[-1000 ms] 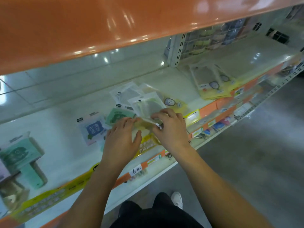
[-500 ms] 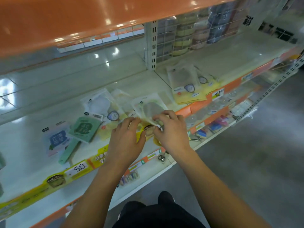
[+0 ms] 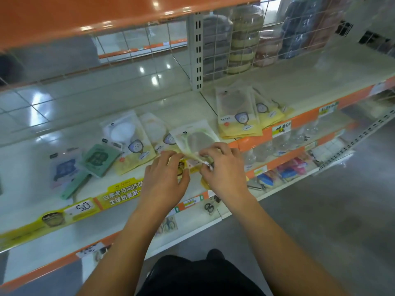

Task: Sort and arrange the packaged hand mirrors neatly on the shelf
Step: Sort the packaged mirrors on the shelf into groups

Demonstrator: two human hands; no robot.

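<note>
A clear packet with a green-rimmed hand mirror [image 3: 195, 139] is tilted up at the shelf [image 3: 89, 133] front edge. My right hand [image 3: 223, 169] pinches its lower right corner. My left hand [image 3: 165, 178] touches the packets just left of it, fingers curled over their lower edge. Two yellow-card mirror packets [image 3: 136, 144] lie overlapping to the left. A neat stack of yellow-card packets [image 3: 239, 116] lies to the right, past the upright post. A green mirror packet [image 3: 97, 159] and a blue one [image 3: 64, 167] lie further left.
An orange shelf [image 3: 85, 16] overhangs above. A wire grid [image 3: 235, 43] backs the shelf, with jars behind it. Price tags and a yellow strip [image 3: 119, 193] run along the front edge. Lower shelves [image 3: 277, 171] hold small items. Grey floor lies to the right.
The view has swung right, so the shelf contents appear shifted left. Both hands stay on the same green-rimmed packet, which is lifted slightly more upright.
</note>
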